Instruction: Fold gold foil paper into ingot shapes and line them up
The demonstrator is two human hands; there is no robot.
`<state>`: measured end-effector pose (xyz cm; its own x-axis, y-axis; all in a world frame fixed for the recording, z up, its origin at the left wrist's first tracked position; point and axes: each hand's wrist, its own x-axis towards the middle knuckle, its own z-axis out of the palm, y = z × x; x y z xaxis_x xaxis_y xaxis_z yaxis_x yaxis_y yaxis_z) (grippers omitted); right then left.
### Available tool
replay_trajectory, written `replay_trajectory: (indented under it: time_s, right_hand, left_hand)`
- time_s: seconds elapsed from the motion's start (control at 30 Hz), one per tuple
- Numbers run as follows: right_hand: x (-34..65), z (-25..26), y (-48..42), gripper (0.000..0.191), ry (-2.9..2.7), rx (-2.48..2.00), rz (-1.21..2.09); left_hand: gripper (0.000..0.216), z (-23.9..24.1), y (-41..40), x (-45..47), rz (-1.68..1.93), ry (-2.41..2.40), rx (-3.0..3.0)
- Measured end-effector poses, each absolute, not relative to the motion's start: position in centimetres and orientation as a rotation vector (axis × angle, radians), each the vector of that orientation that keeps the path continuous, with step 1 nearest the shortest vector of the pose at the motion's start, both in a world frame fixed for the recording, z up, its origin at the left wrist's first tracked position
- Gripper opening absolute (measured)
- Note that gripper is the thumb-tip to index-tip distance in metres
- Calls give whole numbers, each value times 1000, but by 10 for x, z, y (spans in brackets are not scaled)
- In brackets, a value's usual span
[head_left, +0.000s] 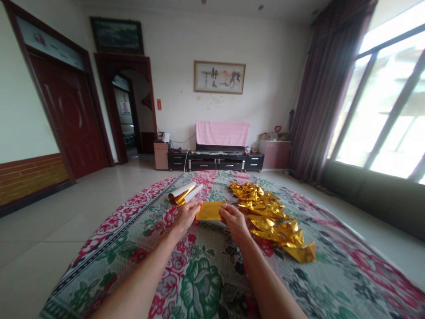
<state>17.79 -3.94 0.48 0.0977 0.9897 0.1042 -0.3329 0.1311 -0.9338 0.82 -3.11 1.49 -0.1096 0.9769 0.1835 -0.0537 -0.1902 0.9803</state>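
A small sheet of gold paper (210, 211) is held flat between my two hands above a flowered cloth (199, 274). My left hand (187, 214) pinches its left edge with closed fingers. My right hand (233, 219) grips its right edge the same way. Just beyond my left hand lies a loose roll of gold and white sheets (185, 193). To the right of my right hand runs a long heap of folded gold paper pieces (270, 216), stretching from the middle of the cloth toward me.
The flowered cloth covers a wide low surface. A tiled floor (49, 230) lies to the left, with dark red doors (71, 115) beyond. A black TV stand (215, 160) under a pink cover stands at the far wall. A curtained window (381, 97) fills the right.
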Motion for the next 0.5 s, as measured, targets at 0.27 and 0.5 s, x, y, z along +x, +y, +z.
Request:
replay_trajectory:
  time_s: [0.27, 0.5]
  right_hand:
    - [182, 17, -47, 35, -859, -856, 1423]
    - [185, 11, -41, 36, -870, -877, 1323]
  left_hand:
    - [41, 23, -37, 7, 1390, 998, 1239]
    - [34, 20, -38, 3, 1240, 937, 1237]
